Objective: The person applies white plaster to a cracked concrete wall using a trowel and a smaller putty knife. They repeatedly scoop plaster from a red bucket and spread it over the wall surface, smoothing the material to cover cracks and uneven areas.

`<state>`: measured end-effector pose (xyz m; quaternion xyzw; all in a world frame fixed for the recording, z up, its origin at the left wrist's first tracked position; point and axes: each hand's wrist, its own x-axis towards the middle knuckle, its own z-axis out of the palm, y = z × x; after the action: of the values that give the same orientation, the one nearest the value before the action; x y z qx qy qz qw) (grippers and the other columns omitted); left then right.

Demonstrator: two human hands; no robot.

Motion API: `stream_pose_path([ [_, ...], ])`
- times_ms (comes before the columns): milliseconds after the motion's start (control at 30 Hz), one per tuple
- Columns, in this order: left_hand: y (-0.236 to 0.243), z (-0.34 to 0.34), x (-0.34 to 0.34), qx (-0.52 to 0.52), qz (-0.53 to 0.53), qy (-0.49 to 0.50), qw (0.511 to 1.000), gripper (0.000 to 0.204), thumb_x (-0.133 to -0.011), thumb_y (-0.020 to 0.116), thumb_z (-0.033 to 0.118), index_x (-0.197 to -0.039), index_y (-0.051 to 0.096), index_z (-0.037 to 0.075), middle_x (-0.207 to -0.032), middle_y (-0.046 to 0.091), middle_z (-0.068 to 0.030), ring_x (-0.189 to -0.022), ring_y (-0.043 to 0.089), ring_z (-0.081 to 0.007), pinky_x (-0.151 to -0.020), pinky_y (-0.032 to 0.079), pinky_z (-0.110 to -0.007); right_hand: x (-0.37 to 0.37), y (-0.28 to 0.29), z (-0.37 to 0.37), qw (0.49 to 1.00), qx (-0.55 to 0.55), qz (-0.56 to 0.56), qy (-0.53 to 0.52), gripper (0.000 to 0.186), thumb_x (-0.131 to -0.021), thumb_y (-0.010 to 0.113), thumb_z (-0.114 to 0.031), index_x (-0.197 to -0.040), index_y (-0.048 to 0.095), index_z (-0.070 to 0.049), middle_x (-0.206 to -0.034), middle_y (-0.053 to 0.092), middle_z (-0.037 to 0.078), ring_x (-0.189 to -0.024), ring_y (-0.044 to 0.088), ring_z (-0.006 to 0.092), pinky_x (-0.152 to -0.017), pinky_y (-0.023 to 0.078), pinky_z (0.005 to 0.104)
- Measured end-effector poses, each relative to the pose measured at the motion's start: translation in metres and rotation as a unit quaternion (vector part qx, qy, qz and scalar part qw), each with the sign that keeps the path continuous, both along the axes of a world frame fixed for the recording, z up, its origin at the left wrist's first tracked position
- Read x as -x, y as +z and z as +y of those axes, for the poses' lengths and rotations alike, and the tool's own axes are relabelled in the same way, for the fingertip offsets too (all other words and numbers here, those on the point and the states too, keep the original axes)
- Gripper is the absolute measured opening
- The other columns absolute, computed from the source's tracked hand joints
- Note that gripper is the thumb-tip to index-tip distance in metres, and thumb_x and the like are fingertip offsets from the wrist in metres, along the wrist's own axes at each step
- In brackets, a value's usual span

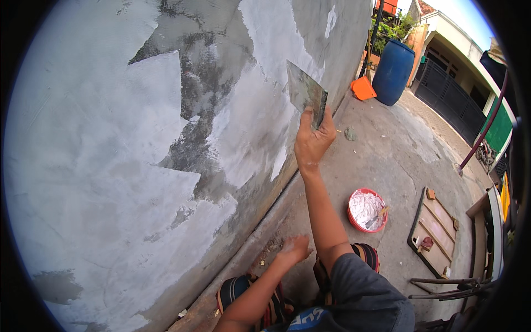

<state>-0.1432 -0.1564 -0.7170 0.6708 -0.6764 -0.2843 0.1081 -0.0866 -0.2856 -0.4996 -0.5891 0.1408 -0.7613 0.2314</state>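
My right hand (315,141) is raised to the wall and closed round the back edge of a wide flat putty scraper (304,91). The scraper's thin blade is smeared and lies close against the wall (99,127), which carries patchy white putty over bare grey plaster. Low between my knees, my left hand (296,249) hangs with its fingers curled in, slightly blurred; nothing shows in it. To the right of my right forearm, a red bowl (350,213) of white putty stands on the ground, with a small tool or stick at its rim.
A wooden panel with battens (440,227) lies on the concrete ground at the right. Farther off, a blue barrel (394,72) and an orange dustpan-like piece (363,88) stand near the wall's end. A leaning pole (487,122) and a dark gate (448,91) are beyond.
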Motion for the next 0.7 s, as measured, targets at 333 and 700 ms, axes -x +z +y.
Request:
stream_pose_path([
  [333,-0.066,-0.014,-0.012,0.221,0.064,0.0,0.973,0.043,-0.085,0.062,0.028,-0.119,0.058,0.001,-0.119,0.059,-0.0235,-0.112,0.056,-0.0395,-0.096,0.043,-0.048,0.021,0.005,0.101,0.95,0.177,0.066,0.25,0.033,-0.072,0.062,0.005,-0.105,0.067,0.0,-0.09,0.07,0.013,-0.081,0.065,0.0161,-0.075,0.049,0.0248],
  [700,0.033,-0.043,-0.001,0.117,0.058,0.039,0.991,0.035,-0.092,0.052,0.028,-0.09,0.064,-0.004,-0.085,0.062,-0.0289,-0.086,0.061,-0.0443,-0.081,0.046,-0.052,0.059,0.033,0.049,0.705,-0.18,0.276,0.628,0.038,-0.083,0.055,-0.013,-0.116,0.06,0.005,-0.103,0.065,0.004,-0.09,0.055,0.0087,-0.085,0.044,0.0258],
])
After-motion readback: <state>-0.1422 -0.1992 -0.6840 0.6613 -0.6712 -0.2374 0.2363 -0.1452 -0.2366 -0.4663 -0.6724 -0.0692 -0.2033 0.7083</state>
